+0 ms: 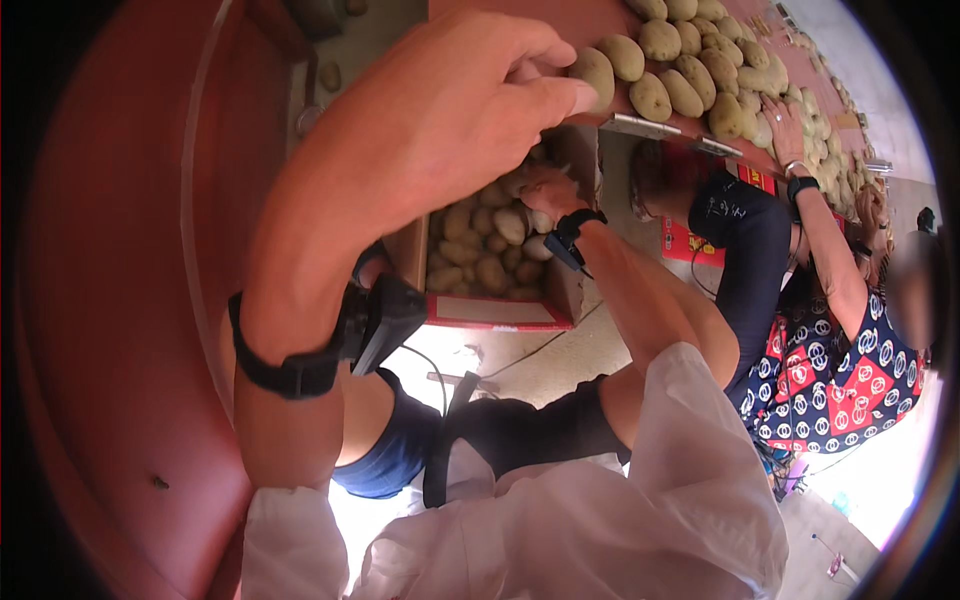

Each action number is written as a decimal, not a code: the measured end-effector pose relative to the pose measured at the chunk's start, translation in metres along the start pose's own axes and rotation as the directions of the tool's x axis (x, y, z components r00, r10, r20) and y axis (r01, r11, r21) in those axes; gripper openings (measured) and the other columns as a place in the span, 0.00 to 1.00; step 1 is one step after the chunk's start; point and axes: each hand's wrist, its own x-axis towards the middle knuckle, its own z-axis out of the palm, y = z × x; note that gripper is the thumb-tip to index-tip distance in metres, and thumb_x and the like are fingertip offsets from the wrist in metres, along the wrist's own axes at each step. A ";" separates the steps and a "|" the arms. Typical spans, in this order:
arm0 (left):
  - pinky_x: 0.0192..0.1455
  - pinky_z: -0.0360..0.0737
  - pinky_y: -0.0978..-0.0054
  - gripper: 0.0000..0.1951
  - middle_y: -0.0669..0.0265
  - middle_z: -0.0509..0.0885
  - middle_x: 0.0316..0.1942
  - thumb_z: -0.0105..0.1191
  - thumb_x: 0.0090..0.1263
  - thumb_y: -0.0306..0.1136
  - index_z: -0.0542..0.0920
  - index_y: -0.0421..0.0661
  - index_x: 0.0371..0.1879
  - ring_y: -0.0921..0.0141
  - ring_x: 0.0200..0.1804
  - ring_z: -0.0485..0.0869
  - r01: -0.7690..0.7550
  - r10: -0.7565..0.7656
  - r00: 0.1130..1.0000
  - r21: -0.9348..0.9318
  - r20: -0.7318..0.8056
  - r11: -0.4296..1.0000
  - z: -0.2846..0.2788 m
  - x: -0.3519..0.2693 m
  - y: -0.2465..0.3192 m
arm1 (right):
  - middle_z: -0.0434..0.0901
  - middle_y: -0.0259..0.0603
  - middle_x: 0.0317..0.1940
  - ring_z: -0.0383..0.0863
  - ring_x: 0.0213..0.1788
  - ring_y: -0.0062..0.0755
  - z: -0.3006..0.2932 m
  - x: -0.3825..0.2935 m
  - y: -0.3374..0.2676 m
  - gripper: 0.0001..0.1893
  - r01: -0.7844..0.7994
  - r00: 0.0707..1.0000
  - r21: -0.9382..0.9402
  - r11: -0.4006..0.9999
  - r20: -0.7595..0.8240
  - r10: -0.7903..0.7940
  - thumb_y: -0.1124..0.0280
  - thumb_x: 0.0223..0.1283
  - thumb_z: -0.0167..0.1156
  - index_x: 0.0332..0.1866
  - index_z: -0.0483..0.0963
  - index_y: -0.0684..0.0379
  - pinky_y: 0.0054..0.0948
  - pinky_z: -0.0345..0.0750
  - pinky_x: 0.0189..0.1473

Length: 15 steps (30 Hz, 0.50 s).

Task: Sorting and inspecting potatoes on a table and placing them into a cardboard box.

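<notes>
My left hand (480,105) is at the near edge of the red tabletop (525,21), its thumb and fingers closed about the left end of a potato (594,77). A black strap with a device (386,322) circles that forearm. Below the table edge, my right hand (553,191) reaches into a cardboard box (499,313) of potatoes (491,274). Its fingers are curled low among them, by a pale shape; whether they grip a potato cannot be told. My left hand hides the upper part of the box.
A pile of potatoes (694,79) spreads over the table to the right. A co-worker's hand (784,131) rests on it. Metal hinges (645,126) line the table edge. Red panelling (127,300) rises at left. A red printed box (694,240) and cables (544,341) lie lower down.
</notes>
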 end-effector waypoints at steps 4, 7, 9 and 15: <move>0.49 0.80 0.74 0.23 0.64 0.87 0.38 0.59 0.79 0.38 0.82 0.34 0.64 0.74 0.43 0.85 0.070 -0.068 0.997 0.055 -0.045 0.996 -0.007 -0.010 -0.015 | 0.81 0.51 0.66 0.80 0.68 0.53 0.015 0.041 0.025 0.27 0.016 0.985 -0.117 0.993 0.175 0.005 0.51 0.60 0.60 0.62 0.81 0.53 0.44 0.79 0.66; 0.50 0.80 0.74 0.21 0.65 0.87 0.38 0.60 0.78 0.34 0.81 0.34 0.65 0.74 0.43 0.85 0.136 -0.136 0.989 -0.002 -0.055 0.991 -0.009 -0.017 -0.016 | 0.75 0.55 0.72 0.75 0.73 0.55 0.057 0.060 0.031 0.33 0.071 0.988 -0.253 0.965 0.150 -0.034 0.49 0.61 0.61 0.71 0.74 0.52 0.52 0.78 0.67; 0.50 0.81 0.74 0.21 0.65 0.88 0.39 0.60 0.78 0.31 0.81 0.34 0.65 0.75 0.43 0.85 0.154 -0.155 0.986 -0.034 -0.058 0.988 -0.010 -0.018 -0.014 | 0.74 0.55 0.72 0.73 0.73 0.60 0.084 0.062 0.026 0.34 0.072 0.997 -0.361 0.930 0.062 -0.053 0.49 0.62 0.60 0.73 0.71 0.51 0.59 0.78 0.65; 0.51 0.82 0.74 0.20 0.64 0.88 0.40 0.57 0.79 0.28 0.79 0.34 0.67 0.75 0.44 0.85 0.121 -0.122 0.989 -0.015 -0.087 0.993 -0.012 -0.017 -0.014 | 0.76 0.51 0.63 0.69 0.68 0.69 0.066 0.042 -0.006 0.32 -0.131 0.988 -0.438 0.890 0.018 0.154 0.49 0.64 0.58 0.71 0.71 0.51 0.67 0.81 0.54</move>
